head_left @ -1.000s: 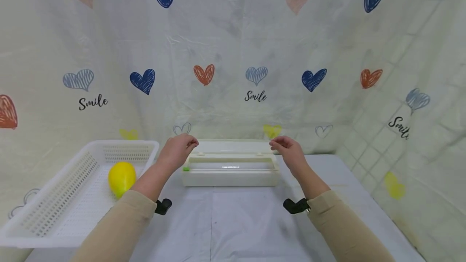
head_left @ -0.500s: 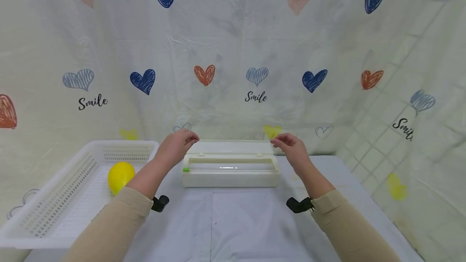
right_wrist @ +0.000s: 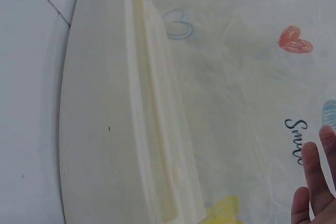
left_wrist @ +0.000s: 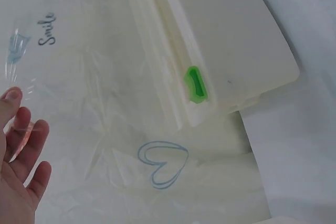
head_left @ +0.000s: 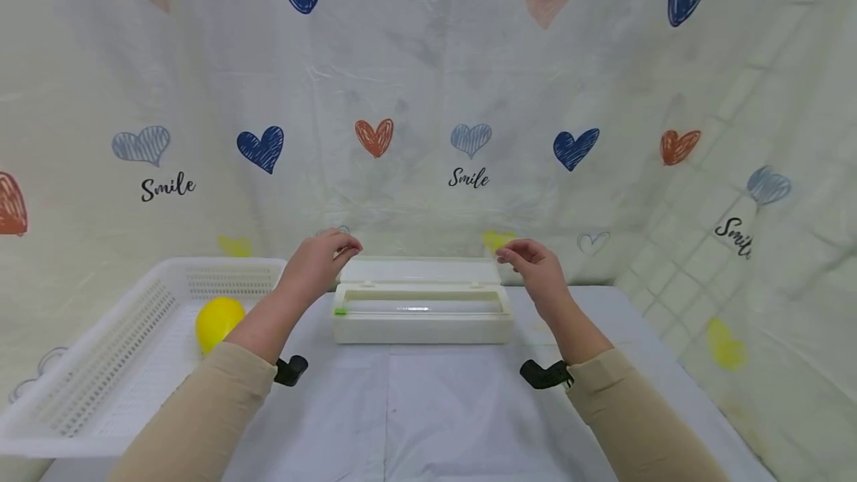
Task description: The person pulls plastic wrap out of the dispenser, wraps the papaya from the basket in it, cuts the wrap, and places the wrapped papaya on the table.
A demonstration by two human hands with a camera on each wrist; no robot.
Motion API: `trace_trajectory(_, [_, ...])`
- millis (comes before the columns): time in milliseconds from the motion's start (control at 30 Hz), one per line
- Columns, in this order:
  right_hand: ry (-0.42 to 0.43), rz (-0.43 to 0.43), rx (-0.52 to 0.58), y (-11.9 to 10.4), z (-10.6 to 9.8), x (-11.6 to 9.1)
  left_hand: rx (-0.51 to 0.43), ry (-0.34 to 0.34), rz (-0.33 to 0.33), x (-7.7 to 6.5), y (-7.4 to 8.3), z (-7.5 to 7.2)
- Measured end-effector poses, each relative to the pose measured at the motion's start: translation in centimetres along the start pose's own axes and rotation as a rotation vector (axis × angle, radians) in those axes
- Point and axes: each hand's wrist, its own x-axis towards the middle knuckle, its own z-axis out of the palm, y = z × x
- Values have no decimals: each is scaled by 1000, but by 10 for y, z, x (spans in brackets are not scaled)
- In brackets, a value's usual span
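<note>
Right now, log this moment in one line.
left hand: by lid, left end; right hand: by lid, right end; holds: unclear; box: open; yellow object: in white basket

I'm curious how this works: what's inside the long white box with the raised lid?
What seems to be a pale, shiny roll lies lengthwise inside the white box. The box hides the roll's underside and anything beneath it.

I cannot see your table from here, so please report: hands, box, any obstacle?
Left hand and right hand up near both ends of the open lid, grip unclear. White box on table, open. Nothing seen blocking its front; basket stands at left.
</note>
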Motion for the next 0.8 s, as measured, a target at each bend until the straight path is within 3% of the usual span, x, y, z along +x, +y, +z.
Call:
trace_trajectory(333, [-1, -51, 20, -2, -3, 1, -28, 70, 20, -2, 2, 0])
trace_trajectory(800, [-28, -25, -72, -23, -14, 6, 17, 95, 57, 4, 12, -17])
